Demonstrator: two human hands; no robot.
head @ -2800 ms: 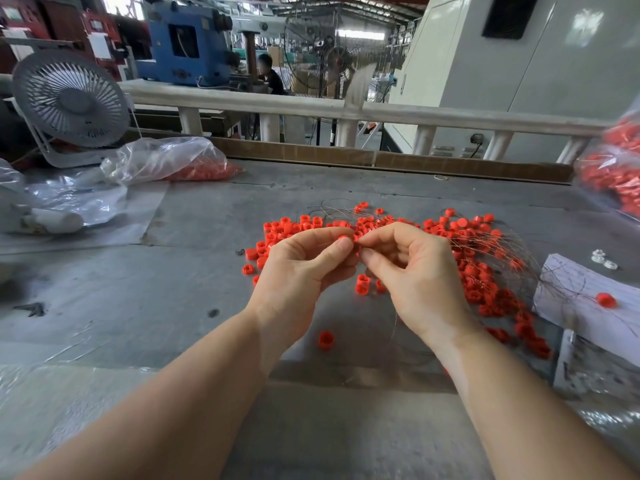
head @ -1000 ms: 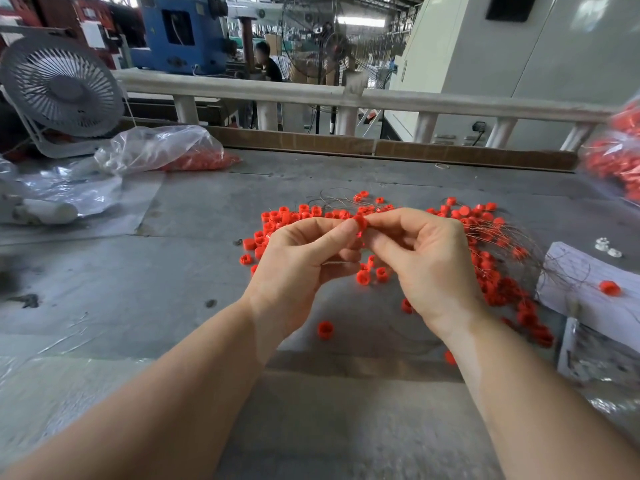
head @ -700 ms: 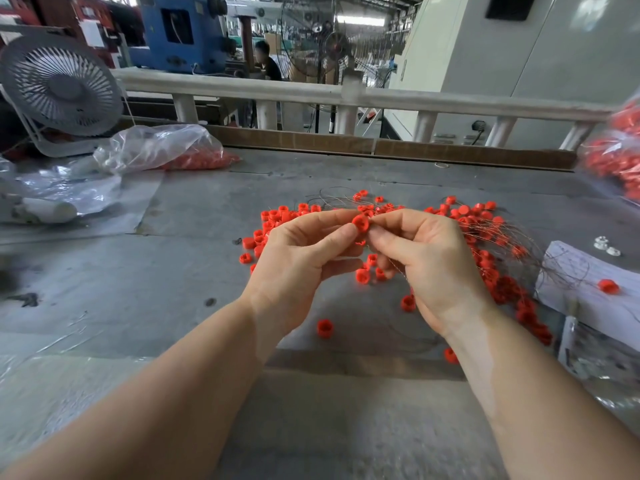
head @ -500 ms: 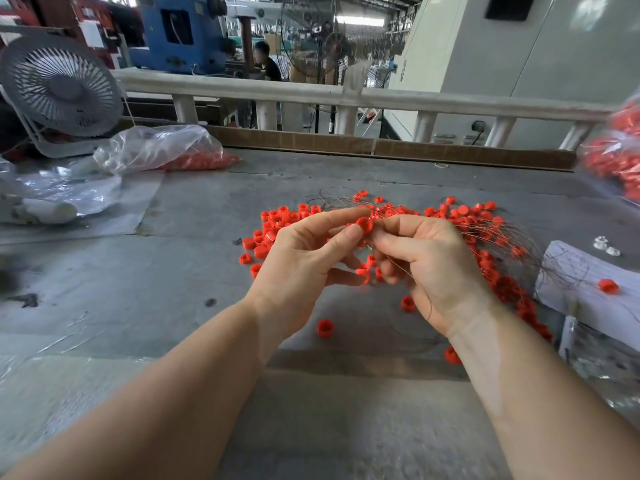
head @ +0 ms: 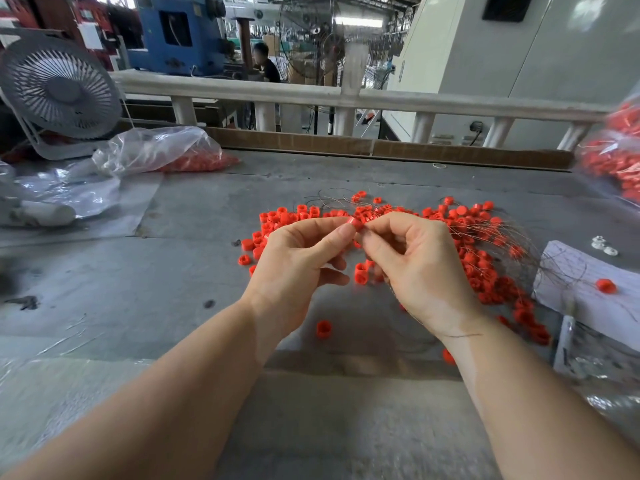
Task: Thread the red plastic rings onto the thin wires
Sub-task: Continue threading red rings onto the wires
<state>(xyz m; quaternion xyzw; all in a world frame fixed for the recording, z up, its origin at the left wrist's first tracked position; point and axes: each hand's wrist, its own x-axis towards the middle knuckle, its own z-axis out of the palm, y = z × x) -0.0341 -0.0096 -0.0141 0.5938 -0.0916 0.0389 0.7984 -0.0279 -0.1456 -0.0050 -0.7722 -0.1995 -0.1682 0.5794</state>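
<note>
A wide grey bench (head: pixel 180 271) fills a factory floor scene, backed by a pale railing (head: pixel 433 100) and a blue machine (head: pixel 173 32) beyond it. At the bench's far left stands a grey desk fan (head: pixel 60 88), with a clear plastic bag (head: pixel 156 150) of red parts lying just beside it; a second bag of red parts (head: pixel 613 157) hangs blurred at the right edge. A white sheet of paper (head: pixel 568 271) lies to the right, one stray red piece on it. Across the middle of the bench spreads a heap of red plastic rings (head: pixel 478 258), tangled with a fan of thin wires (head: pixel 498 233) running off toward the paper. Above the heap, a person's two bare hands meet. The left hand (head: pixel 298 268) pinches a single red ring (head: pixel 354 221) between thumb and forefinger, the remaining fingers loosely curled below. The right hand (head: pixel 422 268) has its fingers (head: pixel 372 245) curled and closed against that same ring; a wire (head: pixel 460 335) trails across the wrist. One lone ring (head: pixel 323 329) lies on the bench beneath the wrists.
</note>
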